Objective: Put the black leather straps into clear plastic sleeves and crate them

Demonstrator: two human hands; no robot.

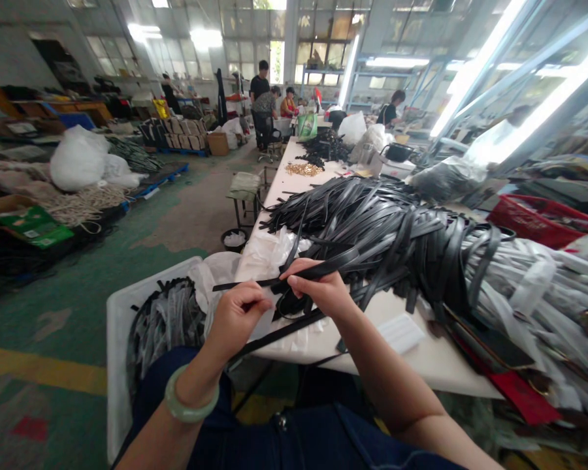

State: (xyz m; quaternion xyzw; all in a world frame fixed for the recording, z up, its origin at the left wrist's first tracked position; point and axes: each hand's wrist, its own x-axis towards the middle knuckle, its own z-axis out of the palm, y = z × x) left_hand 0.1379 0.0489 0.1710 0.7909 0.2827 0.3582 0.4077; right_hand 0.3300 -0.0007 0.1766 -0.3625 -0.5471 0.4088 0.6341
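Strap [330,263], black, dead ahead at twelve o'clock, pinched between thumb and fingers of right hand [321,287]. Left hand [238,318] at eight o'clock from right: fingers curled, thumb pressed in; cannot tell whether also gripping strap. Black strap heap [353,215] at one to two o'clock, sprawled over white table [451,369]. White bin [115,339] at eight o'clock, dark bundle [169,313] inside. Brass-coloured bits [304,170] at twelve, farther off. Pale bracelet [191,408] at seven o'clock from left hand.

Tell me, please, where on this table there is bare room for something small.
A bare patch of the table lies at the near edge, right of the flat white item; a narrow strip runs left of the gold pieces. Black straps crowd the middle.
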